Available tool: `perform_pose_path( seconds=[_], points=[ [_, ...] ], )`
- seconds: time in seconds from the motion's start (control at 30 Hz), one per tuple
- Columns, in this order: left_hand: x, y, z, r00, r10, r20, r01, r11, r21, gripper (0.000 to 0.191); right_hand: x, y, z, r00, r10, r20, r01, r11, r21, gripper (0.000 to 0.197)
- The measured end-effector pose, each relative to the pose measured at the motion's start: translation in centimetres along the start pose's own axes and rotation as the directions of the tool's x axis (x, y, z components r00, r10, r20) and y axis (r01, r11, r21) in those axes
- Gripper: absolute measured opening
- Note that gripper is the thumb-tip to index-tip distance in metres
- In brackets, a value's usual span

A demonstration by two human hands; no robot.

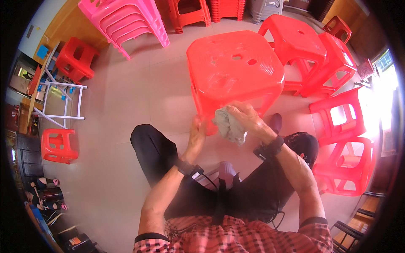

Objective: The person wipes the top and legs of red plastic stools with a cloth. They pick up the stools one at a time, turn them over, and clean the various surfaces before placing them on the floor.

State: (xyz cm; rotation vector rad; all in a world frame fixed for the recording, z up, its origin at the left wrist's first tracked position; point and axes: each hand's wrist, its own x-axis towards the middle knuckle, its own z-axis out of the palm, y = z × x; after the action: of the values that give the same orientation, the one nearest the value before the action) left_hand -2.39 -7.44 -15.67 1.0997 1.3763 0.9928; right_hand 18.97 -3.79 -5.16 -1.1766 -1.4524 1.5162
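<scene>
A red plastic stool point(231, 69) stands upright before me, its seat wet-looking, with holes in the top. My right hand point(246, 117) grips a crumpled pale grey cloth point(230, 126) just below the seat's near edge. At the stool's near left leg is my left hand point(197, 132), blurred, its fingers seeming to hold the leg; part of the grip is hidden. Each wrist wears a black band with a small device.
More red stools point(294, 38) stand close on the right, several along that side. Stacked pink plastic chairs point(129, 19) are at the upper left. A folding table with a white metal frame point(60, 85) and another red stool point(59, 145) are at left. Someone sits at the lower left.
</scene>
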Motion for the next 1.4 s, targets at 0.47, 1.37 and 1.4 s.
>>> perform_pose_path(
  seconds=[0.47,1.37,1.4],
  points=[
    [-4.6,4.1,3.8,0.916,-0.195,0.350,0.388,0.655,-0.649,0.066,-0.4,-2.7,0.6,0.985,-0.009,0.170,-0.006,0.996,0.090,0.034],
    [20.5,18.9,-7.2,0.874,0.486,-0.008,-0.472,0.854,0.220,0.034,5.7,-1.0,-3.7,0.599,-0.737,-0.313,0.175,0.502,-0.847,0.017],
    [21.4,18.7,-6.5,0.845,0.533,-0.032,-0.481,0.785,0.391,0.033,5.6,-0.9,-3.7,0.614,-0.728,-0.304,0.156,0.490,-0.858,0.017]
  ],
)
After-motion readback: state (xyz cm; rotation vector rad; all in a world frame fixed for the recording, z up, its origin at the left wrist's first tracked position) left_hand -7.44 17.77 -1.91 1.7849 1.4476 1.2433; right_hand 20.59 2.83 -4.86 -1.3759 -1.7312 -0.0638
